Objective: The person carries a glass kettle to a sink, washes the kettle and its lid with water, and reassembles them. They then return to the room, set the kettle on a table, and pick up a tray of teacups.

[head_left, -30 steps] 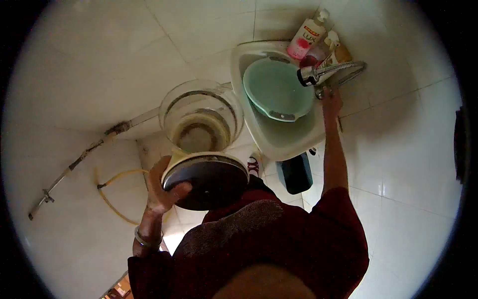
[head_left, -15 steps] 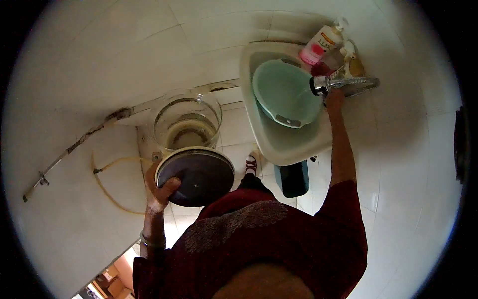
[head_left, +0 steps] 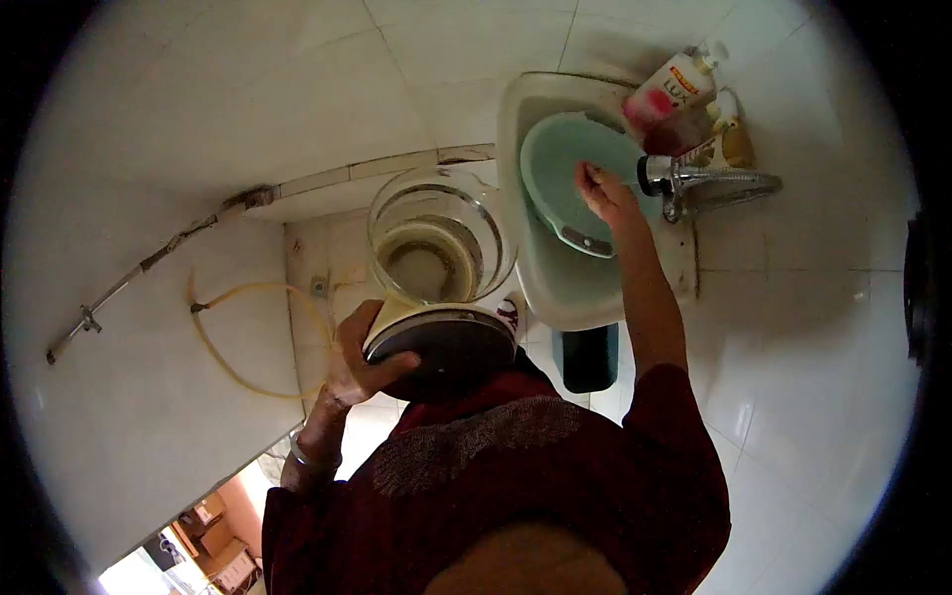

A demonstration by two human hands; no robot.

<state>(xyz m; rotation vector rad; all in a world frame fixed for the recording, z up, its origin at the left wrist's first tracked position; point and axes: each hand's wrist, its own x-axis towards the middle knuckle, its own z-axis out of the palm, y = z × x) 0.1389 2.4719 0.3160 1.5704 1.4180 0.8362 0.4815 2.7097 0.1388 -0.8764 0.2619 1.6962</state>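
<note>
My left hand (head_left: 365, 362) grips a clear round container (head_left: 496, 213) by its dark disc-shaped end (head_left: 451, 359), with the thumb across the disc. The container has a cream inner ring and brownish marks inside, and is tilted with its clear end away from me. My right hand (head_left: 610, 198) hovers over the pale green basin (head_left: 543, 159), just left of the tap (head_left: 659, 176). Its fingers are loosely bent, with no object visible in them. The basin sits tilted in the white sink (head_left: 557, 309).
A pink-and-white pump bottle (head_left: 666, 94) and another bottle (head_left: 736, 139) stand behind the tap. A dark bin (head_left: 587, 359) is below the sink. On the left, a yellowish hose (head_left: 233, 372) hangs loosely and a rail (head_left: 149, 263) runs along the wall.
My right hand has left the tap and moved left over the basin. My left hand and the container have shifted right, closer to the sink. The view has turned slightly.
</note>
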